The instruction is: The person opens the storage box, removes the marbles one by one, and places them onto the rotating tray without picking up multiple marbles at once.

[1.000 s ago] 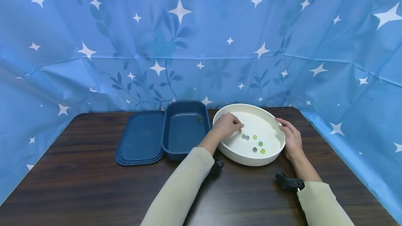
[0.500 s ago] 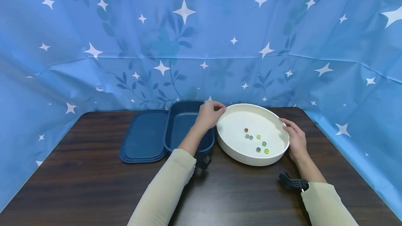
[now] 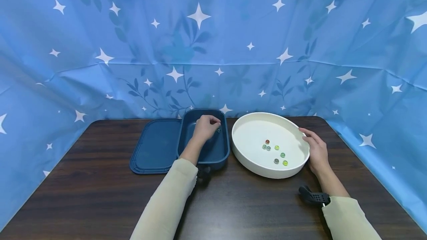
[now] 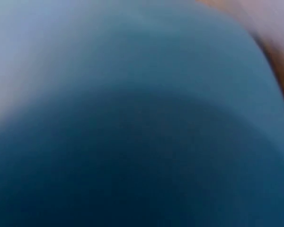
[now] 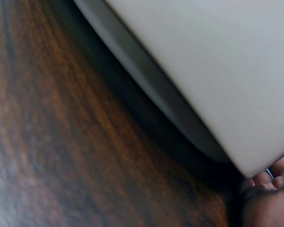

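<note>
My left hand [image 3: 204,128] is over the inside of a dark blue rectangular container [image 3: 216,164], thumb and fingertips pinched together on a small marble that the fingers mostly hide. Just below those fingertips, glass marbles [image 3: 218,130] lie on the container's floor. My right hand [image 3: 317,153] grips the right rim of a round white tray [image 3: 248,164]. Several glass marbles [image 3: 268,148] in red, clear, green, grey and yellow rest in the tray. In the right wrist view, curled fingers [image 5: 270,182] show by the tray's edge. Blurred blue container wall [image 4: 146,61] fills the left wrist view.
A flat blue lid [image 3: 155,145] lies on the dark wooden table [image 3: 247,203], against the container's left side. The tray stands close to the container's right side. Behind the table hangs a blue curtain [image 3: 213,40] with white stars.
My left hand has moved left from among the tray's marbles, over the rim, to inside the blue container, fingertips kept together. My right hand has stayed on the tray rim.
</note>
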{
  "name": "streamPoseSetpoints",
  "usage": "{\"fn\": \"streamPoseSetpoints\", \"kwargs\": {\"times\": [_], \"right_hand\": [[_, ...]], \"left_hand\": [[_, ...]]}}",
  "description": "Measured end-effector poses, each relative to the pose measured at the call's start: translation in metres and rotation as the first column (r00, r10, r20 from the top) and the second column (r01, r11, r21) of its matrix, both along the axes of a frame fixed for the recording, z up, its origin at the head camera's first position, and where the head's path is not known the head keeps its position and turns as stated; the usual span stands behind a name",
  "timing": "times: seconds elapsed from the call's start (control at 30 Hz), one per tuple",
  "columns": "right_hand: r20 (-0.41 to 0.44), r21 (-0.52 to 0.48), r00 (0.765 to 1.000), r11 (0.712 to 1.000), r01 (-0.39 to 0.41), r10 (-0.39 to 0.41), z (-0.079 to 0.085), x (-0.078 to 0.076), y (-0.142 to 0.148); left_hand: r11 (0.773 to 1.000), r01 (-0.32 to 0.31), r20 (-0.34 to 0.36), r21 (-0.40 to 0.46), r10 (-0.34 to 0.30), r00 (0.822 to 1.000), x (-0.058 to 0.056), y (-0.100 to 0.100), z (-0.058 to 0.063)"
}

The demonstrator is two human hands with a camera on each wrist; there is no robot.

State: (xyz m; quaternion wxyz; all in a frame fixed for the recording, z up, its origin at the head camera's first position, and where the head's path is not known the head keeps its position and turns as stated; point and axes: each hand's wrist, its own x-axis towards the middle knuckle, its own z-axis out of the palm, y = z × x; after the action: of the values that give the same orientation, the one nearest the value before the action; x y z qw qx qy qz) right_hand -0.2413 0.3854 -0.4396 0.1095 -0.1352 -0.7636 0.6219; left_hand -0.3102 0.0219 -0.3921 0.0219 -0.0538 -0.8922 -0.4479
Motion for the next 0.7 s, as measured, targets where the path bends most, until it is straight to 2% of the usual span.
{"fn": "streamPoseSetpoints", "kwargs": {"times": [0.23,0.47,0.7], "right_hand": [[-0.013,0.024,1.000,1.000,-0.007,0.007,-0.0010,0.0010,-0.0005],[-0.005,0.010,1.000,1.000,0.002,-0.002,-0.0007,-0.0014,0.0003],[0.011,0.017,1.000,1.000,-0.002,0.002,-0.0005,-0.0008,0.0001]], "left_hand": [[0.993,0.007,0.086,-0.118,0.004,0.996,-0.0015,0.0015,-0.0060],[0.979,0.028,0.143,-0.202,0.001,0.990,-0.0028,0.0030,-0.0085],[0.968,0.067,0.153,-0.242,-0.030,0.988,-0.0026,0.0040,-0.0104]]}}
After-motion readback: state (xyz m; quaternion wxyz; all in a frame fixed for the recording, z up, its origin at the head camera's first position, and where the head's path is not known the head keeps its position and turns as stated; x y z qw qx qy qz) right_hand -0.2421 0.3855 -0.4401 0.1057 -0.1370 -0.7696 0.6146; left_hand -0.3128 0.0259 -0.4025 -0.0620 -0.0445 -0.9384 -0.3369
